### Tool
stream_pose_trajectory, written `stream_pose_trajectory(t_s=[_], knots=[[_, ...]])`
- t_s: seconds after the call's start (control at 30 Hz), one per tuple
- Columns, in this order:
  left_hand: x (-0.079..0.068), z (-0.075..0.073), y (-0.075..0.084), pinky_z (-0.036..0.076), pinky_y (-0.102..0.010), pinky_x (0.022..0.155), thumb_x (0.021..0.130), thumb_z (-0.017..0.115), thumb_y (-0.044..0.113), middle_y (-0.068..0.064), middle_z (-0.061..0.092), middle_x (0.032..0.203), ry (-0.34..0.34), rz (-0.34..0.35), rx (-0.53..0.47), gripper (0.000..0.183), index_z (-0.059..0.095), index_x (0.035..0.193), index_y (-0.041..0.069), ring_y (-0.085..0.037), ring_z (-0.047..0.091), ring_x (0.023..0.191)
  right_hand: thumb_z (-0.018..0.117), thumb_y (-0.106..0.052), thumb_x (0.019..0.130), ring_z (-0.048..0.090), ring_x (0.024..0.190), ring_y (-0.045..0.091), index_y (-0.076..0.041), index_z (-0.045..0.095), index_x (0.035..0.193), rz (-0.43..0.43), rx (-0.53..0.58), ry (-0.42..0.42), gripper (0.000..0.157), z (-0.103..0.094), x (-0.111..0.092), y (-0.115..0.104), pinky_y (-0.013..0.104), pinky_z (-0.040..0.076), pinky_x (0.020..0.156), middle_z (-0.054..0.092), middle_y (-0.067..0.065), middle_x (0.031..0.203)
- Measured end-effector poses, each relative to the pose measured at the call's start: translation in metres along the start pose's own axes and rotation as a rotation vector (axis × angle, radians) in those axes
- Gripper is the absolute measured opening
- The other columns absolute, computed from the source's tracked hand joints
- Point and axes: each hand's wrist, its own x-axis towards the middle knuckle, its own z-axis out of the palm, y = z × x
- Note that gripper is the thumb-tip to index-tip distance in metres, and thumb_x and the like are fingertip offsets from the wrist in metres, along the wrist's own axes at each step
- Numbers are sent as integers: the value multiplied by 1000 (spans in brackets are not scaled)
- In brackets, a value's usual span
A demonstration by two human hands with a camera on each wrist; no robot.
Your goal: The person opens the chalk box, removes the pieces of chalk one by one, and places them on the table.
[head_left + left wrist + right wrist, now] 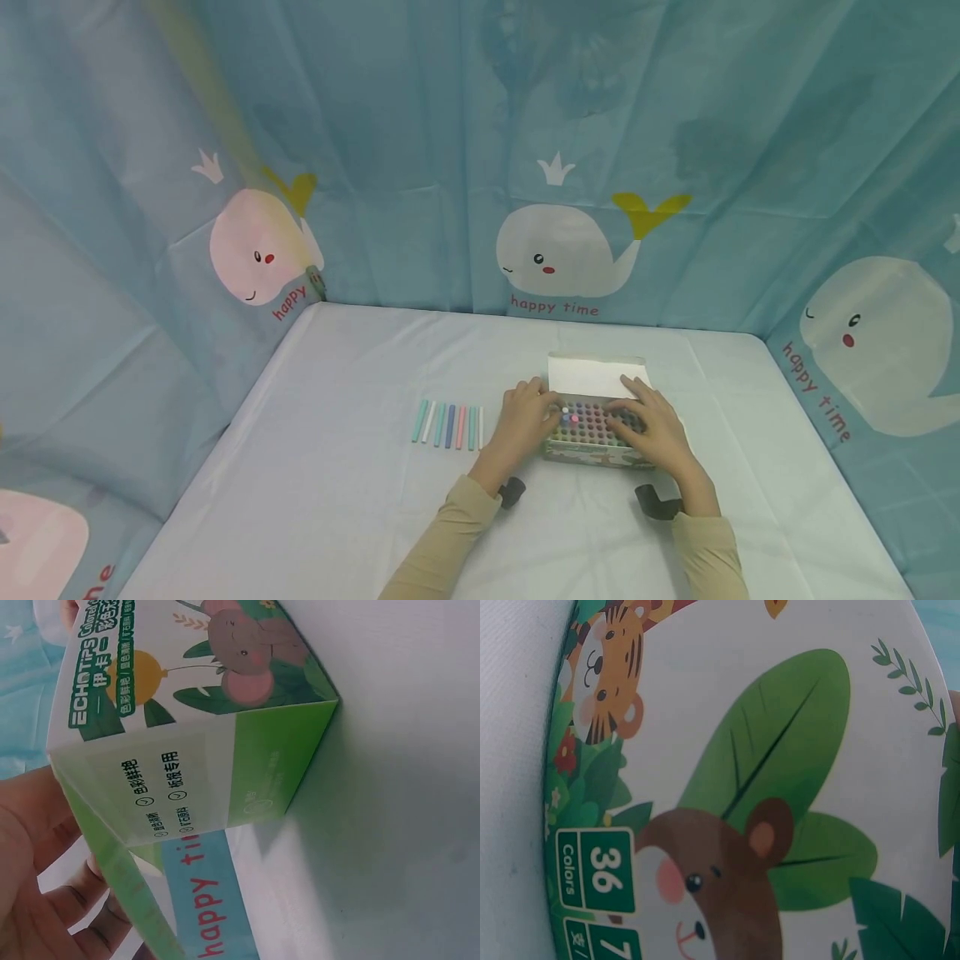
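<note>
A chalk box [596,454] with its lid [596,375] raised at the back stands on the white table. Its top shows rows of round holes, with a pink chalk [575,419] and a few other coloured ends near the left. My left hand [522,417] is at the box's left edge, thumb and index finger bent over the rim; what the tips hold I cannot tell. My right hand [652,425] spreads over the right part, thumb and index finger apart above the holes, another finger by the lid. In the left wrist view, the left fingers [75,896] are bent behind a green cardboard edge.
Left of the box, several chalk sticks [448,427] in green, white, blue and pink lie side by side in a row. Black wrist cameras [658,502] sit under both wrists. A blue whale-print curtain [390,242] hangs along the table's back and sides.
</note>
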Motion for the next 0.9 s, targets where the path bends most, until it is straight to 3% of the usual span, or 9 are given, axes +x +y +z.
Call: stream_pose_trajectory(t_s=[0.27, 0.47, 0.73, 0.9], knots=[[-2, -9, -1, 42, -34, 81, 88, 62, 30, 8, 58, 88, 63, -1, -142, 14, 69, 99, 25, -8, 48, 76, 70, -33, 80, 26, 134, 41, -22, 67, 100, 7, -1, 2, 22, 0, 0, 0, 61, 17, 105, 39, 16, 142], [1, -9, -5, 45, -25, 78, 87, 62, 24, 11, 62, 84, 115, 21, -249, 9, 70, 92, 22, -4, 56, 78, 70, -33, 80, 26, 134, 40, -23, 67, 100, 13, -4, 2, 23, 0, 0, -1, 61, 17, 105, 39, 16, 143], [6, -3, -4, 39, -25, 74, 87, 63, 31, 12, 61, 89, -42, 47, -71, 15, 70, 100, 27, -5, 47, 76, 70, -35, 81, 27, 133, 41, -23, 67, 100, 13, -5, -2, 23, 0, 0, -1, 62, 17, 104, 39, 15, 143], [7, -2, -3, 39, -25, 73, 86, 65, 28, 11, 62, 93, -71, 49, -30, 17, 69, 102, 27, -6, 47, 77, 69, -37, 81, 26, 134, 40, -23, 67, 100, 22, -6, -5, 23, 0, 0, -2, 61, 17, 105, 39, 14, 143]])
